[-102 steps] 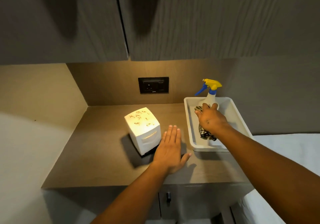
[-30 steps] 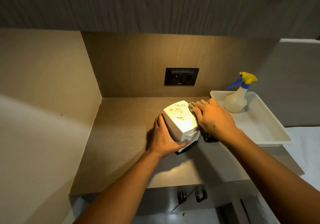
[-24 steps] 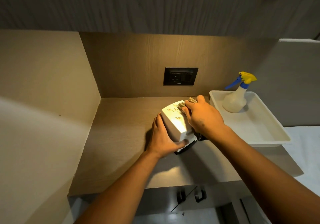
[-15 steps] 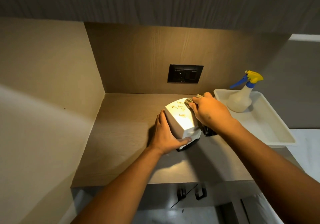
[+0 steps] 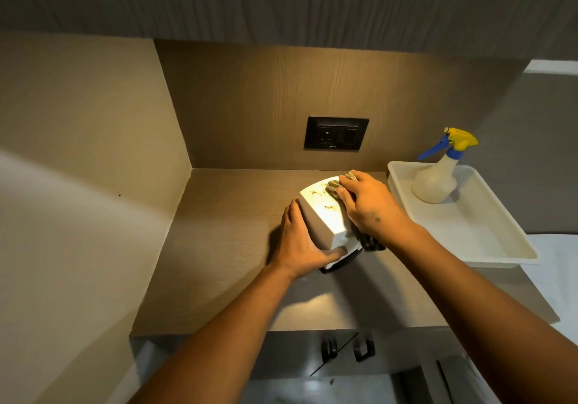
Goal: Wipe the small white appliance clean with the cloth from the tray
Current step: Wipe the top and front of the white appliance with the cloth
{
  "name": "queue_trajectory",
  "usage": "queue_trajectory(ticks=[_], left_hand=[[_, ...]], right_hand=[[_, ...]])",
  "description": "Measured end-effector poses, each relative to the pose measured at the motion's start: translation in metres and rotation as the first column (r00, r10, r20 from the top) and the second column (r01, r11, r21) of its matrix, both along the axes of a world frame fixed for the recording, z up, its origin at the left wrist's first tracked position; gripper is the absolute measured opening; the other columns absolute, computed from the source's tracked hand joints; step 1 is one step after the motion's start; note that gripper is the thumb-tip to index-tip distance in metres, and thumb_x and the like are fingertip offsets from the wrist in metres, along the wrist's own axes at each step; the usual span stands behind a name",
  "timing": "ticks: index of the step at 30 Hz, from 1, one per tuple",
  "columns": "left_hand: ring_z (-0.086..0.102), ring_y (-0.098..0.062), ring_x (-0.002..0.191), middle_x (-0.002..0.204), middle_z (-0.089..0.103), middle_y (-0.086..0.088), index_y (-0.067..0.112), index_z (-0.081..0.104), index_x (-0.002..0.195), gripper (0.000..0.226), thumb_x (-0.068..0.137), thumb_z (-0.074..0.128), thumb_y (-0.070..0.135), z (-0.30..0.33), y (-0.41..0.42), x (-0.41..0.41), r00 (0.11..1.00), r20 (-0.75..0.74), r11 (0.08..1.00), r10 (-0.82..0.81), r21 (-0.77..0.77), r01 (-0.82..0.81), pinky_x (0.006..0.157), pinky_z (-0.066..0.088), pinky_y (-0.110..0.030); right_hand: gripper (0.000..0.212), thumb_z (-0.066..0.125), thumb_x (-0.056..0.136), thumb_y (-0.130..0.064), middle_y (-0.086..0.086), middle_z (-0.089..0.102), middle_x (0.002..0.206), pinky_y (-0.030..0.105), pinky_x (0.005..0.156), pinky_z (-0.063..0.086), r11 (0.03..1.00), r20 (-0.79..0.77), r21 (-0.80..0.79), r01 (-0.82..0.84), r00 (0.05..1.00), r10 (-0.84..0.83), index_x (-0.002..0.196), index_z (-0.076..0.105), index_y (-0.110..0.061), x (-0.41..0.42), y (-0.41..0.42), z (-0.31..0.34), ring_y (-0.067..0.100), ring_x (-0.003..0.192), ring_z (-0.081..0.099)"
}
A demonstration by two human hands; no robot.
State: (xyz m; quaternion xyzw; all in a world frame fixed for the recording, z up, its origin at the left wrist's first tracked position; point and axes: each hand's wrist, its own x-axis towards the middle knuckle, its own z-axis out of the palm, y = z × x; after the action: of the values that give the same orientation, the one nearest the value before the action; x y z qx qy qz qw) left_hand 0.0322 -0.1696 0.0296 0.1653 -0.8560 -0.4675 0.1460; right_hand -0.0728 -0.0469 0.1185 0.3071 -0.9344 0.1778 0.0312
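The small white appliance stands on the wooden counter, a boxy block with brown smears on its lit top. My left hand grips its left side and front corner, thumb across the front. My right hand presses a bunched brownish cloth onto the far right part of the top. A dark end of the cloth hangs below my right wrist. The white tray sits to the right.
A spray bottle with a yellow and blue trigger stands at the back of the tray. A black wall socket is on the back panel. A side wall closes the counter on the left; cabinet doors hang overhead. Drawer handles show below the counter edge.
My right hand took the cloth out of the tray and brought it onto the appliance top, then rubbed back and forth. My left hand moved from the counter to gripping the appliance.
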Motion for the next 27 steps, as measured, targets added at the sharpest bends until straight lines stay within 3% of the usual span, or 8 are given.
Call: queue_trajectory(ticks=[5,8,11,14,18,23,25,27], left_hand=[[0.036,-0.018,0.134,0.146,0.036,-0.002,0.015,0.017,0.152,0.142,0.041,0.092,0.063,0.0,0.001,-0.002,1.0,-0.007,1.0,0.004,-0.013,-0.004,0.108,0.038,-0.033],[0.037,-0.018,0.134,0.145,0.036,-0.002,0.014,0.018,0.152,0.141,0.042,0.092,0.061,-0.002,0.0,0.0,1.0,-0.024,1.0,-0.004,-0.016,0.003,0.109,0.039,-0.035],[0.037,-0.018,0.134,0.146,0.036,-0.002,0.016,0.017,0.152,0.141,0.041,0.088,0.066,-0.002,0.0,0.001,1.0,-0.02,1.0,-0.009,-0.006,0.009,0.109,0.041,-0.036],[0.035,-0.018,0.136,0.148,0.035,-0.002,0.014,0.015,0.153,0.144,0.04,0.086,0.069,-0.001,-0.001,-0.001,1.0,-0.012,1.0,-0.004,0.0,0.004,0.11,0.039,-0.038],[0.034,-0.015,0.135,0.146,0.034,0.0,0.018,0.013,0.152,0.144,0.039,0.084,0.072,-0.003,0.0,-0.002,1.0,-0.004,1.0,0.01,-0.002,-0.01,0.107,0.034,-0.028],[0.035,-0.013,0.132,0.145,0.035,0.003,0.021,0.015,0.152,0.143,0.04,0.086,0.072,-0.008,-0.002,-0.003,1.0,-0.008,1.0,-0.001,-0.007,0.001,0.102,0.033,-0.026],[0.036,-0.013,0.131,0.144,0.036,0.002,0.02,0.016,0.152,0.142,0.04,0.086,0.072,-0.008,-0.002,-0.004,1.0,-0.007,1.0,0.001,-0.003,-0.001,0.102,0.036,-0.027],[0.036,-0.015,0.132,0.145,0.036,0.001,0.018,0.017,0.152,0.143,0.039,0.085,0.073,-0.008,-0.001,-0.006,1.0,-0.003,1.0,0.005,0.001,-0.005,0.105,0.038,-0.031]], right_hand=[[0.031,0.042,0.098,-0.034,0.007,0.057,0.117,0.031,0.082,0.041,0.995,-0.014,0.09,-0.033,0.999,0.034,0.114,0.062,-0.016,-0.009,-0.019,0.017,0.025,0.103,0.054],[0.038,0.038,0.098,-0.042,0.009,0.044,0.141,0.036,0.091,0.041,0.99,-0.013,0.114,-0.081,0.996,0.083,0.126,0.055,-0.021,0.001,-0.011,0.012,0.027,0.119,0.047],[0.053,0.034,0.095,-0.054,0.004,0.021,0.156,0.043,0.101,0.036,0.988,0.02,0.111,-0.105,0.994,0.103,0.142,0.035,-0.029,0.006,0.008,0.0,0.026,0.136,0.03],[0.05,0.038,0.095,-0.051,0.005,0.029,0.153,0.043,0.102,0.034,0.995,0.047,0.047,-0.085,0.995,0.083,0.138,0.044,-0.026,-0.004,0.004,0.003,0.028,0.133,0.035],[0.038,0.043,0.097,-0.039,0.009,0.05,0.139,0.039,0.094,0.04,0.99,-0.017,0.049,-0.129,0.991,0.13,0.126,0.057,-0.019,-0.011,-0.019,0.011,0.028,0.124,0.045],[0.049,0.034,0.096,-0.051,0.006,0.031,0.152,0.041,0.101,0.033,0.977,-0.031,0.098,-0.191,0.98,0.195,0.136,0.044,-0.025,-0.003,-0.009,0.002,0.027,0.137,0.027],[0.06,0.025,0.093,-0.061,0.002,0.017,0.157,0.042,0.108,0.021,0.977,0.018,0.122,-0.173,0.985,0.172,0.145,0.029,-0.03,-0.002,-0.001,-0.003,0.023,0.142,0.014],[0.06,0.023,0.094,-0.06,0.003,0.014,0.158,0.042,0.109,0.02,0.98,0.077,0.122,-0.158,0.986,0.149,0.146,0.026,-0.031,-0.007,-0.006,0.001,0.023,0.143,0.012]])
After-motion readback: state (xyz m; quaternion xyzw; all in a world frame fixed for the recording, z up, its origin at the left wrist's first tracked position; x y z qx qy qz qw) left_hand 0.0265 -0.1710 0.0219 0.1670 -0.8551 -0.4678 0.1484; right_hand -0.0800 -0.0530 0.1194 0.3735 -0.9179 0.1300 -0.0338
